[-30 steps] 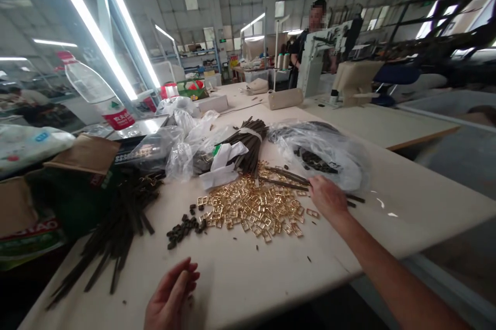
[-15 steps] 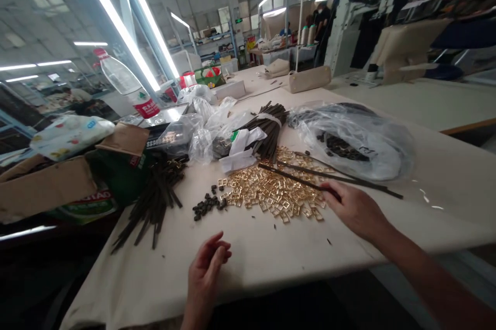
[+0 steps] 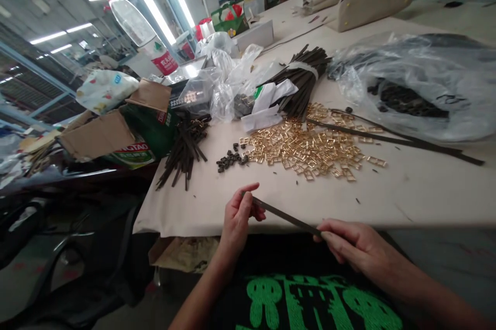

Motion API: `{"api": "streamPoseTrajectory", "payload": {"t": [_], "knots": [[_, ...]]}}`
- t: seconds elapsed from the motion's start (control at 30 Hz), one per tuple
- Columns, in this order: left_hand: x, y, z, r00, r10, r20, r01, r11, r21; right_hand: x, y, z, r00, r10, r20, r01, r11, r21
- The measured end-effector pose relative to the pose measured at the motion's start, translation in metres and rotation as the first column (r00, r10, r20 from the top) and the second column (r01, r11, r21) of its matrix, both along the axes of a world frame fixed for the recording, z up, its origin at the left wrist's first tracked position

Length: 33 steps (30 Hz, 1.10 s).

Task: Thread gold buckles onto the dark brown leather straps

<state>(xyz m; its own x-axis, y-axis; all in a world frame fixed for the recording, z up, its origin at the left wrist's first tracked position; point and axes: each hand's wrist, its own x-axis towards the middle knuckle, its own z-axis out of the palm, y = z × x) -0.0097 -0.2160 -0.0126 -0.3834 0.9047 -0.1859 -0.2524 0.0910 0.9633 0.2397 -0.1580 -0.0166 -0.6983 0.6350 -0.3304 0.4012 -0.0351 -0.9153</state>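
A narrow dark strap (image 3: 287,215) stretches between my two hands over the table's front edge. My left hand (image 3: 241,211) pinches its upper left end between thumb and fingers. The lower right end is gripped by my right hand (image 3: 349,242), thumb on top. Beyond the hands lies a spread of gold metal buckles (image 3: 306,146). Left of them sits a small heap of black pieces (image 3: 231,158). Two longer dark straps (image 3: 403,139) lie to the right of the buckles.
A tied bundle of dark straps (image 3: 306,79) lies behind the buckles, beside clear plastic bags (image 3: 222,66). Loose dark straps (image 3: 184,149) fan out at left near a cardboard box (image 3: 98,136). A large plastic bag (image 3: 422,87) with black parts fills the right; a bottle (image 3: 135,22) stands back left.
My right hand has brought the strap from the buckles toward me. My left hand, empty before, now holds its other end. The view has tilted down.
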Motion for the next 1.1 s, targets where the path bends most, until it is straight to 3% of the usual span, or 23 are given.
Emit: {"api": "streamPoseTrajectory", "payload": {"t": [0.23, 0.7, 0.83, 0.93, 1.0, 1.1], "knots": [[-0.001, -0.004, 0.004, 0.995, 0.026, 0.091, -0.023, 0.999, -0.031, 0.004, -0.01, 0.002, 0.999, -0.04, -0.027, 0.035, 0.985, -0.166], [0.016, -0.011, 0.001, 0.989, -0.101, 0.105, 0.112, 0.988, -0.109, 0.01, -0.018, 0.01, 0.998, 0.033, -0.049, -0.038, 0.991, -0.125], [0.018, -0.009, 0.001, 0.987, -0.123, 0.107, 0.135, 0.983, -0.12, 0.009, -0.016, 0.014, 0.999, 0.031, -0.032, -0.032, 0.999, -0.039], [0.018, -0.008, 0.001, 0.98, -0.168, 0.108, 0.18, 0.977, -0.111, 0.008, -0.013, 0.013, 0.999, 0.037, -0.006, -0.036, 0.991, 0.126], [0.016, -0.008, 0.001, 0.976, -0.193, 0.105, 0.203, 0.974, -0.098, 0.009, -0.011, 0.009, 1.0, -0.004, -0.005, 0.005, 0.947, 0.321], [0.012, -0.01, 0.003, 0.969, -0.23, 0.09, 0.234, 0.971, -0.047, 0.01, -0.008, 0.004, 0.995, -0.096, -0.031, 0.096, 0.808, 0.582]]}}
